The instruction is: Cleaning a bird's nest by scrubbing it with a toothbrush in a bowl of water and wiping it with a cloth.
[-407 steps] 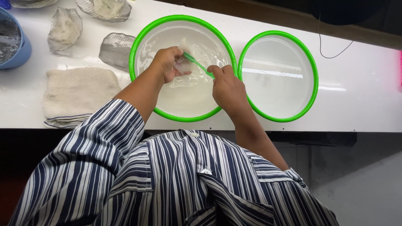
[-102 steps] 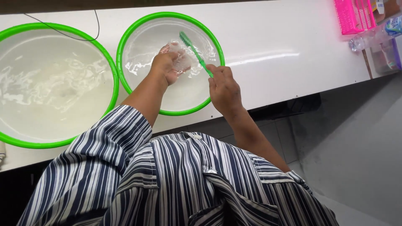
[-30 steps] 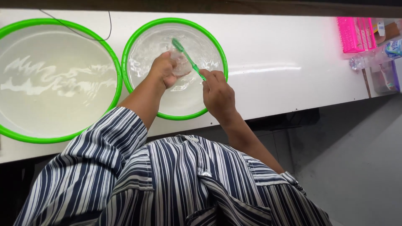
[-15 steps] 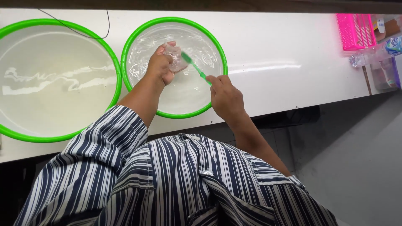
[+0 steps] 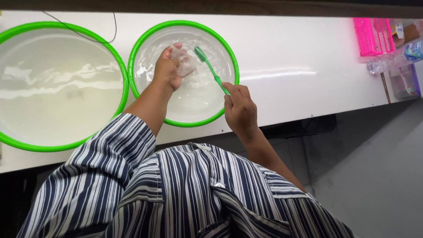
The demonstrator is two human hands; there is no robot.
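the left hand [image 5: 166, 70] has its grip clamped on a pale, translucent lump [image 5: 185, 64], holding it over the water inside the smaller green-rimmed basin [image 5: 176, 122]; what the lump is made of cannot be told. the right hand [image 5: 240, 108] has its grip closed around the lower end of a green toothbrush [image 5: 210, 70], whose handle slants up and to the left so that the bristle head sits just beside the lump, near its right edge; whether bristles and lump touch is unclear. the right hand itself lies over the basin's near right rim. to the left, almost touching it, stands a larger green-rimmed basin [image 5: 26, 145] of cloudy water. both rest on a white tabletop [image 5: 299, 66]. a thin dark cable [image 5: 88, 37] curves behind the larger basin. well apart, at the far right, sits a pink slotted basket [image 5: 372, 37] beside a clear plastic bottle [image 5: 396, 57]. striped sleeves fill the foreground.
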